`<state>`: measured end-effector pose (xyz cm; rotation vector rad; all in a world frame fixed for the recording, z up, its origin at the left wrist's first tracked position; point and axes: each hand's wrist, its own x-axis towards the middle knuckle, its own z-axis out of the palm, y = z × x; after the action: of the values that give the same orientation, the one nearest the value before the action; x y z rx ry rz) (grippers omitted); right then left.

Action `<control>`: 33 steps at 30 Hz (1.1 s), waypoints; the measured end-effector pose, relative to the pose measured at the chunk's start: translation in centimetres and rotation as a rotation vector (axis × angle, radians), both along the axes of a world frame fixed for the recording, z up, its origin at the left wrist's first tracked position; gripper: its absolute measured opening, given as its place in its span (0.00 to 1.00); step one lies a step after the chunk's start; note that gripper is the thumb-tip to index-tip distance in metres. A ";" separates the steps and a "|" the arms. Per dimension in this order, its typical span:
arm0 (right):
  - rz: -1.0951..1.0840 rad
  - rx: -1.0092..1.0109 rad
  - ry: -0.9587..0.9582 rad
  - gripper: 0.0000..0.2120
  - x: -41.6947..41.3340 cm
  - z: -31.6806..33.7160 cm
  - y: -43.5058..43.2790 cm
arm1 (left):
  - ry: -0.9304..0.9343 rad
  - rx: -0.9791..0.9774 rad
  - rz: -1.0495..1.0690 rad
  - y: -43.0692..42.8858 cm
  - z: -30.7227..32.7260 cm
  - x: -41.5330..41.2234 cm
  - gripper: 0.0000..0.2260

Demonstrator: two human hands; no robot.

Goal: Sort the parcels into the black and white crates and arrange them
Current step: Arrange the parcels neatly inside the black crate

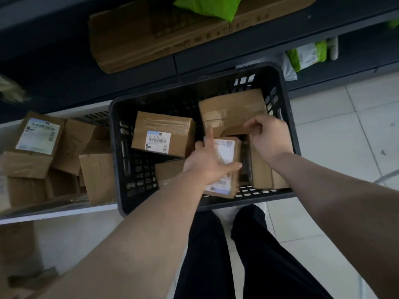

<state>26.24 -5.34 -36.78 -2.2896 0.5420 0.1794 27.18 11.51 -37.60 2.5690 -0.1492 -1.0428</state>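
A black crate (117,117) stands on the floor in front of me with several brown cardboard parcels inside. My left hand (207,160) grips a small labelled parcel (227,151) near the crate's front. My right hand (267,137) hovers just right of it, fingers curled near a cardboard flap, over an upright parcel (262,175). A labelled parcel (162,134) lies at the crate's middle left, and a taped parcel (233,110) leans at the back right. A white crate (54,213) to the left holds several more parcels, one with a big label (37,135).
Dark shelving runs across the back with a long flat carton (172,33) and a green mailer bag (209,6) on it. More green and grey bags (306,53) lie on the lower shelf at right. White tiled floor spreads to the right. My legs stand behind the black crate.
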 end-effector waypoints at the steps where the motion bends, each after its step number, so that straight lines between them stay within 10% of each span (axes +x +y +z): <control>1: -0.006 -0.002 -0.013 0.17 -0.1 0.2 -0.7 | 0.078 -0.077 0.130 -0.9 -0.5 -0.4 0.54; 10: 0.023 0.022 -0.004 0.16 -1.0 0.4 -2.0 | 0.061 -0.063 0.396 -3.0 -2.5 -2.2 0.25; 14: 0.332 -0.299 0.222 0.24 -0.9 -0.9 -0.5 | 0.233 0.002 0.417 -2.5 -2.4 -2.4 0.12; 22: 0.356 -0.221 0.302 0.17 0.3 -0.1 0.4 | 0.245 -0.033 0.426 -1.3 -2.8 -2.2 0.19; 27: 0.383 -0.188 0.130 0.23 1.1 0.5 4.1 | -0.461 0.215 -0.045 3.3 1.1 0.1 0.27; 33: 0.319 0.048 0.193 0.27 3.5 0.2 9.5 | -0.139 0.553 -0.393 9.9 -0.2 6.3 0.63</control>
<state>29.77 4.20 -36.59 -2.3134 0.2602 0.5680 33.44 21.44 -37.83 3.2049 -0.4787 -1.1654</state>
